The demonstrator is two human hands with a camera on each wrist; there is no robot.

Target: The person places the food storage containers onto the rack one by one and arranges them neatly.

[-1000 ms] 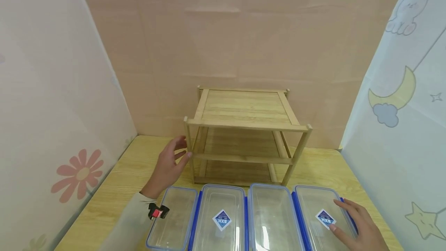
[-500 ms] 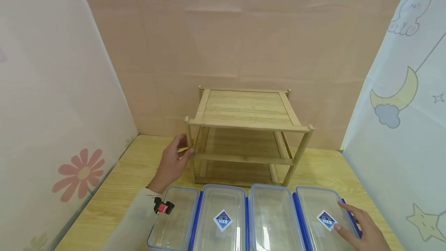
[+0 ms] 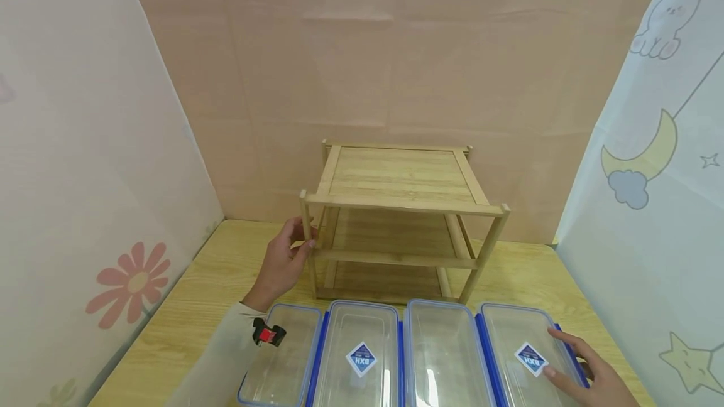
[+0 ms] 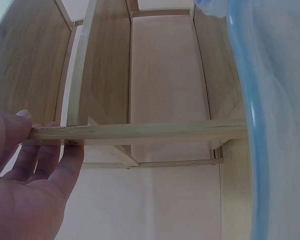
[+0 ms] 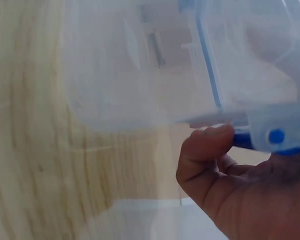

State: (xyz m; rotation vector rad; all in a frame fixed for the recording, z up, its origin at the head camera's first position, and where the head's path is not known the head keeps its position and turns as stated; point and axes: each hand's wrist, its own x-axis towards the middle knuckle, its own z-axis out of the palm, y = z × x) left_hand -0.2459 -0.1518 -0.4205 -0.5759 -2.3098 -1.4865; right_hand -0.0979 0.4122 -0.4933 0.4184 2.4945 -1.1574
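Observation:
A wooden shelf rack [image 3: 403, 205] with three tiers stands on the table. My left hand [image 3: 283, 262] grips its front left post [image 3: 309, 231], thumb in front and fingers wrapped behind; the left wrist view shows the post [image 4: 140, 131] between thumb and fingers. In front of the rack, several clear plastic storage boxes with blue edges lie side by side. My right hand [image 3: 591, 372] holds the rightmost storage box [image 3: 517, 325] by its right side, thumb on the lid. In the right wrist view, curled fingers [image 5: 210, 145] sit at the box's blue latch [image 5: 276, 136].
The other boxes are a narrow storage box [image 3: 285, 357] at left, a labelled storage box [image 3: 362, 319] and a storage box [image 3: 441, 331] in the middle. A wooden table [image 3: 186, 306] lies beneath. Patterned side panels [image 3: 639, 256] and a brown backdrop [image 3: 396, 68] enclose it.
My left hand has moved slightly right and closed its fingers around the rack's post. My right hand has shifted slightly right and down along the rightmost box. The rack stays in place.

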